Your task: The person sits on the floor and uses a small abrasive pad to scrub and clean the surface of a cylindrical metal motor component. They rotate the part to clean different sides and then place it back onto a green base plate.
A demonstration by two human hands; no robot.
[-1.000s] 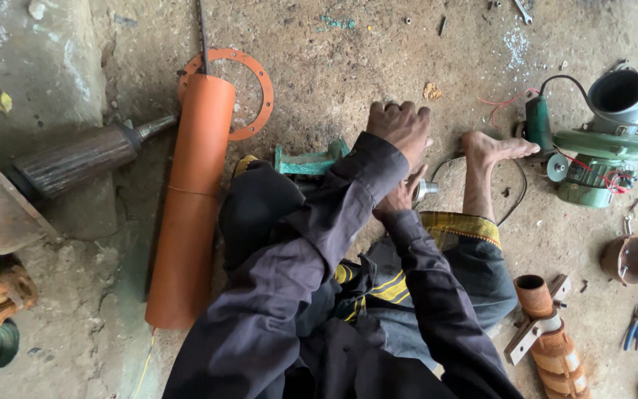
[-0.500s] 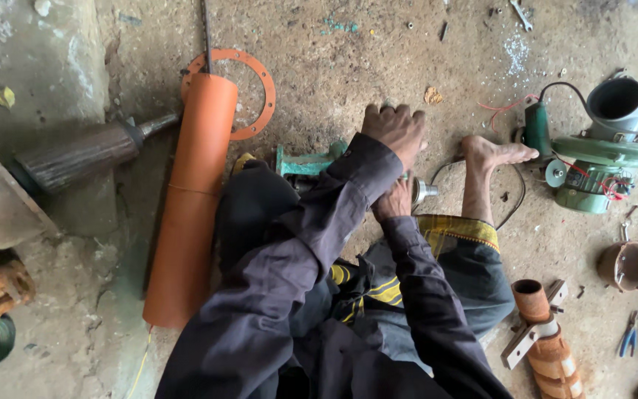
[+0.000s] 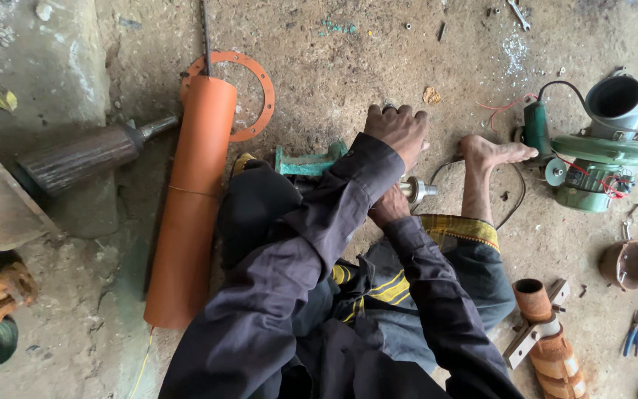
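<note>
Steadiness matters as we work the metal shaft (image 3: 416, 189), which lies on the floor (image 3: 348, 81) between the orange pipe (image 3: 190, 199) and our bare foot (image 3: 490, 154): our left hand (image 3: 399, 133) should press down flat, fingers curled over the top, while our right hand (image 3: 387, 205) grips beneath. Against a second ago, both hands sit unchanged; only the view has drifted slightly.

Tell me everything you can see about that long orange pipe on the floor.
The orange pipe is a smooth, plastic-looking tube lying flat on the dirty concrete floor, running almost straight away from the camera. Its far end rests over an orange ring gasket; a faint line circles its middle. The person's dark sleeve is beside it; neither hand touches it.
</note>
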